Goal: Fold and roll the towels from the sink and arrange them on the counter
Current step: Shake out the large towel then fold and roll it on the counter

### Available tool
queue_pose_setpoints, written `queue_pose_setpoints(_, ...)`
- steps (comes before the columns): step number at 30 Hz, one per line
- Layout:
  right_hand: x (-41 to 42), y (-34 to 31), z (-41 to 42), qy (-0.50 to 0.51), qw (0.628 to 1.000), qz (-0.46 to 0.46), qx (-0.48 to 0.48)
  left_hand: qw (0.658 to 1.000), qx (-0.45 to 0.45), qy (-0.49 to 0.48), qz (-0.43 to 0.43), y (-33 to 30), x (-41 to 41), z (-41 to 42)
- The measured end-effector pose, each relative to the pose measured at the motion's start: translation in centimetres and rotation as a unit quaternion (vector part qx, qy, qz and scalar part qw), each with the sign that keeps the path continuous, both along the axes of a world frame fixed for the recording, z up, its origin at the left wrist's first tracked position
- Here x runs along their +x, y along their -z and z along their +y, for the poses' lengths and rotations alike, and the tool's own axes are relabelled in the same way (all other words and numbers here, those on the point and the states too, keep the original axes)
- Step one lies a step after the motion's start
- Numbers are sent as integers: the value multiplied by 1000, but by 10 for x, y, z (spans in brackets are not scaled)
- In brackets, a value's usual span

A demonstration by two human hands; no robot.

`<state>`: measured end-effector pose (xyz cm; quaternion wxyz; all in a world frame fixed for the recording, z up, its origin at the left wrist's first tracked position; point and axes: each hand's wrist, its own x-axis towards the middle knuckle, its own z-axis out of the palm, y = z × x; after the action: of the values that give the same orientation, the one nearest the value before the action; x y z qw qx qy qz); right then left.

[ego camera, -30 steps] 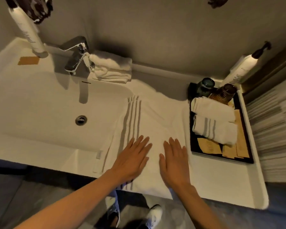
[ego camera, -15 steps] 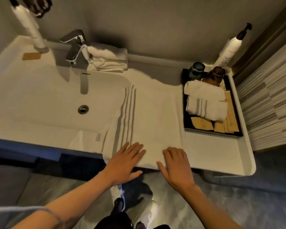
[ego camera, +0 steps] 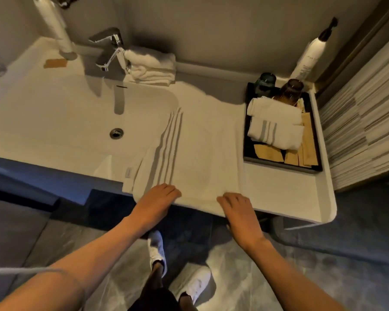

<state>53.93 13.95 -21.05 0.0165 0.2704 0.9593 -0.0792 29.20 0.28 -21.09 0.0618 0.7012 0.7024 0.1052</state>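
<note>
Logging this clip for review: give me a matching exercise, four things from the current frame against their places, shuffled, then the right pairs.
Things:
1. flat striped towel
2. folded white towels
3. rolled towels
4. pump bottle

Places:
A. in the black tray
B. beside the faucet
C. back right corner of the counter
D. spread on the counter, partly over the sink's edge, under both hands

Pairs: 1-D, 2-B, 3-A, 4-C
</note>
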Motion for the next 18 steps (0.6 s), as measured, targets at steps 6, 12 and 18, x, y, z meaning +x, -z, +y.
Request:
queue_pose_setpoints(6, 35, -20, -12, -17, 983, -22, -183, 990, -113, -12, 80, -26, -7, -34)
queue_pose_setpoints(12, 22, -70, 16, 67, 952, 97, -282, 987, -113, -111, -18, -74, -33, -25)
queue_pose_setpoints(18, -26, -88, 79, 206, 924, 180, -265, 983, -109, -145, -39, -116, -88, 42)
